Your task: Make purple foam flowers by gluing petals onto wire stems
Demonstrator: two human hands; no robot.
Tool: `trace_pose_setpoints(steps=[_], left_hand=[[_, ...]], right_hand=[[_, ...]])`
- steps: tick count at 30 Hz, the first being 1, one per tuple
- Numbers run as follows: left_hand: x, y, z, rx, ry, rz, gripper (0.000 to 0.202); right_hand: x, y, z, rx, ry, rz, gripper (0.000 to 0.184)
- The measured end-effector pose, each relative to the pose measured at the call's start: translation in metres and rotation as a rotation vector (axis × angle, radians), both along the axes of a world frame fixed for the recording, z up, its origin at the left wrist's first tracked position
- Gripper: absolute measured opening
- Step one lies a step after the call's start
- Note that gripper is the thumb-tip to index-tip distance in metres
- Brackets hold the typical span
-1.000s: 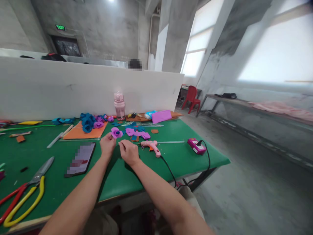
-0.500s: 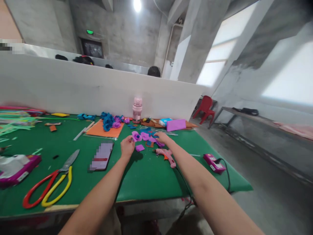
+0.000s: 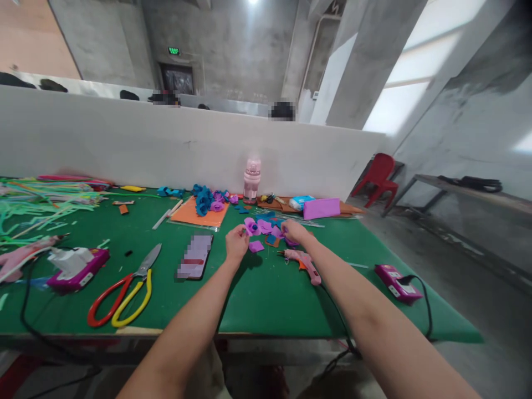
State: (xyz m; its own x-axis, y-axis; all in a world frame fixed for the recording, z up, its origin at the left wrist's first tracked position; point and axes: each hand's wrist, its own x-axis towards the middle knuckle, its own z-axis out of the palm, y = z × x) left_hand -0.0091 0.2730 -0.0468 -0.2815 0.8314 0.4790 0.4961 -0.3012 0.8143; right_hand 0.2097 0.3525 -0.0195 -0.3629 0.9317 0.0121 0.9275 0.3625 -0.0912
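My left hand [image 3: 236, 243] pinches a purple flower [image 3: 251, 226] with a dark blue centre, holding it just above the table. To its right, my right hand [image 3: 296, 231] reaches into a loose pile of purple pieces [image 3: 264, 226], fingers bent down and drawn together. Whatever is between those fingertips is too small to make out. Blue and brown scraps [image 3: 272, 240] lie among the purple ones. A single purple square [image 3: 256, 246] rests below the flower. Close under my right wrist is a pink glue gun [image 3: 305, 265], lying on its side.
Scissors [image 3: 143, 272] with red and yellow handles and a phone [image 3: 195, 256] lie left. Finished flowers [image 3: 203, 200] rest on an orange sheet [image 3: 195, 215]. A pink bottle [image 3: 251, 180] stands by the white partition [image 3: 187, 149]. A purple power socket [image 3: 398, 282] sits right.
The view has swung left, so everything sits further right and more of the left table shows. My left hand still holds the flower; my right fingers stay at the pile, over purple pieces.
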Motion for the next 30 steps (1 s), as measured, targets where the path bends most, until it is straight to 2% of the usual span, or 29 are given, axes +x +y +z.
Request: trace_pose_setpoints(steps=[3,6,7,11,13,16,19,24,30], left_hand=[[0.000,-0.002,0.006,-0.042,-0.034,-0.047,0.011],[0.002,-0.005,0.016,-0.083,-0.112,-0.227,0.012],[0.003,-0.006,0.019,-0.099,-0.133,-0.298,0.013],[0.005,-0.011,0.030,-0.182,-0.126,-0.487,0.017],[0.006,-0.014,0.033,-0.228,-0.117,-0.595,0.018],[0.006,-0.019,0.038,-0.277,-0.097,-0.713,0.019],[0.008,-0.024,0.041,-0.309,-0.089,-0.764,0.021],[0.012,-0.027,0.043,-0.338,-0.062,-0.777,0.018],[0.013,-0.027,0.042,-0.271,-0.035,-0.806,0.013]], right_hand=[[-0.003,-0.011,0.016,0.125,0.053,-0.056,0.016],[-0.010,-0.033,0.029,0.200,0.137,-0.045,0.018],[-0.014,-0.044,0.031,0.210,0.239,-0.026,0.016],[-0.028,-0.091,0.022,0.012,0.530,0.148,0.011],[-0.031,-0.107,0.013,-0.071,0.563,0.155,0.010],[-0.031,-0.119,0.006,-0.078,0.596,0.085,0.011],[-0.030,-0.122,0.009,-0.075,0.653,0.011,0.014],[-0.030,-0.126,0.020,-0.167,0.702,-0.044,0.013],[-0.031,-0.126,0.019,-0.058,0.619,0.001,0.013]])
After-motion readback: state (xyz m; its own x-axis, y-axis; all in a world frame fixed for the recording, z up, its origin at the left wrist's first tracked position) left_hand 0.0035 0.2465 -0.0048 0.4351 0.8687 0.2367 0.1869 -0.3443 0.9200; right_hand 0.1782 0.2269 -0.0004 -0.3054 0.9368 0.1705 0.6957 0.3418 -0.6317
